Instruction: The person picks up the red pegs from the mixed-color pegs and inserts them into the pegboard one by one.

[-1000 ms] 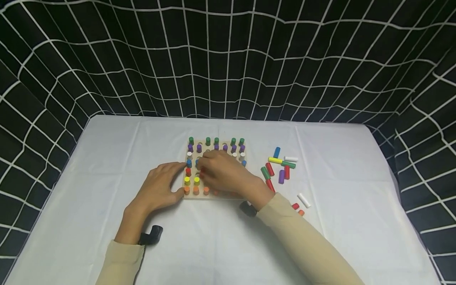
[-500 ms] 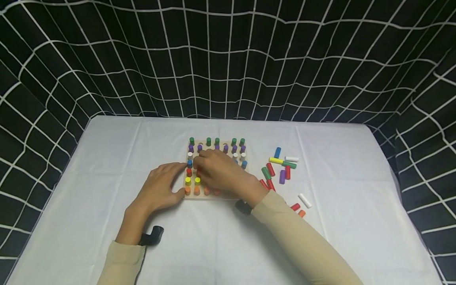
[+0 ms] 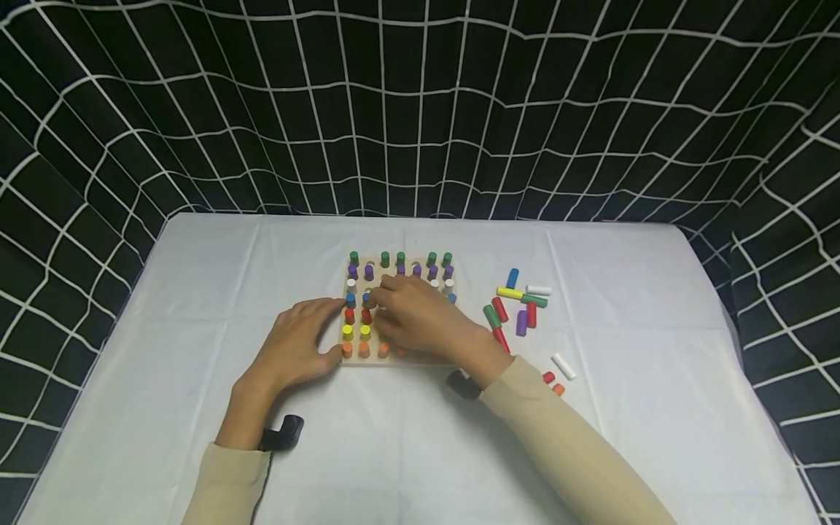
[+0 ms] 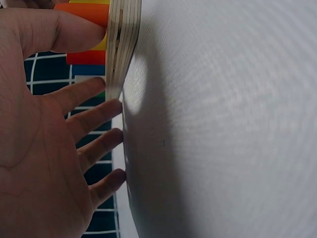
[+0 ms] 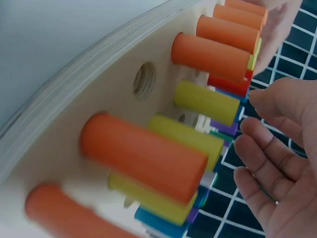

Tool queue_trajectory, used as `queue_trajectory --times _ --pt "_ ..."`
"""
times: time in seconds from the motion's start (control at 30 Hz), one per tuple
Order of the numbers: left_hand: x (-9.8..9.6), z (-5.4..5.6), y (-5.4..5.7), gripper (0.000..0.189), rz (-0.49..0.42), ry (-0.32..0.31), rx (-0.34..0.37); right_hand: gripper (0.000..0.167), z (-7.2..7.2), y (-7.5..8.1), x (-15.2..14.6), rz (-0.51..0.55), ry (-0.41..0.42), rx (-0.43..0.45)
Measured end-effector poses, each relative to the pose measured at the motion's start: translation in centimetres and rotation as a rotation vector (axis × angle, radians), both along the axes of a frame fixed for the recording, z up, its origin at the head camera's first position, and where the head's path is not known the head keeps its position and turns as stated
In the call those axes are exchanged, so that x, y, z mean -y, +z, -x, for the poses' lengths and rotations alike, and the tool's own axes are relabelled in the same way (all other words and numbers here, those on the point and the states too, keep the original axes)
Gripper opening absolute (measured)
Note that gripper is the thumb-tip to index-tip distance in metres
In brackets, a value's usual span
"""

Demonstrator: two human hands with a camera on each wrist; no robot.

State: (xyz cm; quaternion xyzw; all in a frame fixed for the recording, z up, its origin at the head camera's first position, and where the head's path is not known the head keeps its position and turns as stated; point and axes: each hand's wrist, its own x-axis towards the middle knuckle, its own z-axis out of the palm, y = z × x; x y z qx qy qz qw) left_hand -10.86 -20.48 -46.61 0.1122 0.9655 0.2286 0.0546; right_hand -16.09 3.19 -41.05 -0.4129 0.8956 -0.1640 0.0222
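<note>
A wooden pegboard (image 3: 399,364) lies on the table with rows of coloured pegs standing in it. My left hand (image 3: 295,343) rests at its left edge, fingers spread; in the left wrist view the thumb touches the board's side beside an orange peg (image 4: 81,15). My right hand (image 3: 416,313) is over the middle of the board, just right of a red peg (image 3: 366,316) standing in the second column. In the right wrist view, that hand's fingers (image 5: 262,173) are loosely bent, and no peg shows between them. Part of the board is hidden beneath it.
Loose pegs lie right of the board, among them a yellow one (image 3: 509,293), a purple one (image 3: 521,323) and a white one (image 3: 563,367). A white cloth (image 3: 623,292) covers the table. Dark netted curtain (image 3: 420,109) surrounds the back and sides.
The red peg that was at my right fingertips now stands in the second column of the red row. My right hand has shifted slightly right, away from it. The left hand stays put.
</note>
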Motion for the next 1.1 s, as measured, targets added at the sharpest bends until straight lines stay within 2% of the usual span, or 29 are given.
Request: queue_trajectory --times 0.53,0.87,1.1 --pt "-0.1 -0.2 -0.3 0.077 -0.005 0.008 0.004 0.028 -1.6 0.3 -5.6 -0.011 -0.139 0.058" --pt "-0.2 -0.1 -0.3 0.078 0.005 0.008 0.007 0.02 -2.3 -0.4 -9.2 0.043 -0.163 -0.014" --pt "-0.2 0.0 -0.4 0.077 0.005 0.011 0.005 0.017 -2.8 -0.3 -11.5 0.033 -0.181 -0.039"
